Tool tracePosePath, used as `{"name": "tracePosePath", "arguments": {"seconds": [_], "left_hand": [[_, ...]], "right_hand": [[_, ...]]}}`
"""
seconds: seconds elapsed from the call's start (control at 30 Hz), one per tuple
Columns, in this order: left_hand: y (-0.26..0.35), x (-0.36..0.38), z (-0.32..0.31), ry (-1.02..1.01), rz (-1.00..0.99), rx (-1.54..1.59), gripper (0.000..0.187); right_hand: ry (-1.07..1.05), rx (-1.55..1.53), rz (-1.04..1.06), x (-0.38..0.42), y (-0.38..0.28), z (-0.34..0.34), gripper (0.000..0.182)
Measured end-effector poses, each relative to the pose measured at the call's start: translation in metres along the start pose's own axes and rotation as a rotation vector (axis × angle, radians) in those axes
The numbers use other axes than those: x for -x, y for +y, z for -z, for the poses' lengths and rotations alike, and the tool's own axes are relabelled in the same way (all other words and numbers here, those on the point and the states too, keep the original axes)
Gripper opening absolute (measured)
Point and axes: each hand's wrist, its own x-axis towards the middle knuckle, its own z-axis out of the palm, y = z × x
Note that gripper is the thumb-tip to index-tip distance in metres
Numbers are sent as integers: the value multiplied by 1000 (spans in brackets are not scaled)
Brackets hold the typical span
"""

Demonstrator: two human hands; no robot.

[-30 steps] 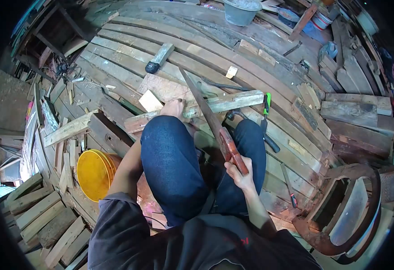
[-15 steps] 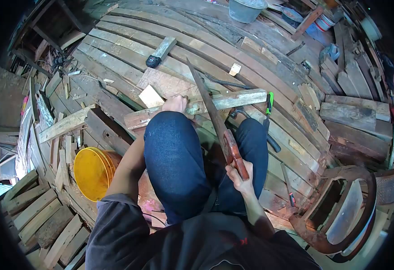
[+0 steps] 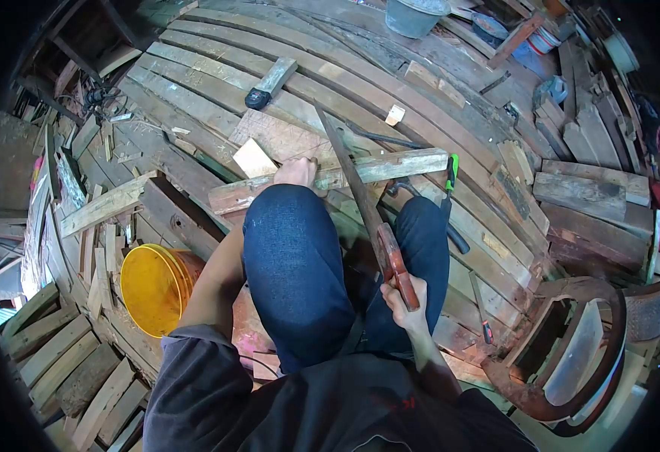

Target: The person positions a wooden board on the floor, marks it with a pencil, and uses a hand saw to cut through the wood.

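My right hand [image 3: 407,303] is wrapped round the reddish wooden handle of a handsaw [image 3: 354,181]. The long blade slants up and to the left, lying across a weathered wooden beam [image 3: 401,163]. At the beam's left part my left hand [image 3: 295,172] is closed on the wood, its fingers partly hidden behind my knee. Beside that hand lies a small pale wood block [image 3: 254,159]. A hammer [image 3: 399,186] shows partly between the beam and my right knee. Right of that knee stands a green-handled tool [image 3: 451,172].
A yellow bucket [image 3: 149,292] stands to my left, near stacked wood pieces [image 3: 66,365]. At lower right is a curved wooden chair frame [image 3: 609,361]. A red-handled tool [image 3: 485,320] lies on the slatted floor. Farther off are a mallet-like block [image 3: 273,81] and a grey bucket [image 3: 416,19].
My right hand and the saw have drawn slightly back toward my body, the blade still across the beam. My left hand keeps its place on the wood.
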Motion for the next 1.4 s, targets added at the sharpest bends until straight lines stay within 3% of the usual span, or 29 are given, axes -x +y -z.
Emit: {"name": "tracePosePath", "arguments": {"seconds": [0.17,0.27,0.33,0.47,0.57,0.77,0.87,0.9,0.97,1.1,1.2,1.3,1.4], "left_hand": [[-3,-1,-7,-10,-19,-42,62],[-5,1,-14,122,-54,-29,46],[-19,-16,-54,146,2,-51,31],[-14,-17,-59,264,116,13,9],[-20,-14,-47,88,-60,-126,20],[2,4,-11,-23,-1,-43,51],[0,4,-17,10,-59,-104,47],[-16,-14,-60,22,3,-143,41],[-21,-10,-58,64,-84,-125,43],[-18,-4,-46,27,-131,-110,60],[-5,1,-32,25,-30,-61,40],[-4,1,-26,-9,0,11,40],[-6,5,-20,-2,-121,-73,45]], "right_hand": [[-7,-137,-40,4,-2,-4,17],[24,-168,-80,4,-6,-3,17],[15,-192,-80,5,-7,-2,18],[12,-217,-83,4,-8,0,17],[20,-216,-98,4,-15,0,17],[19,-168,-145,9,-29,-2,17],[9,30,-28,12,-18,-3,18],[13,79,-10,13,-21,-6,19],[15,178,41,14,-32,-12,21],[7,188,60,8,-39,-19,23],[6,142,8,2,-52,-20,22],[22,6,-108,1,-50,-13,21],[29,-25,-115,7,-39,-9,21]]}}
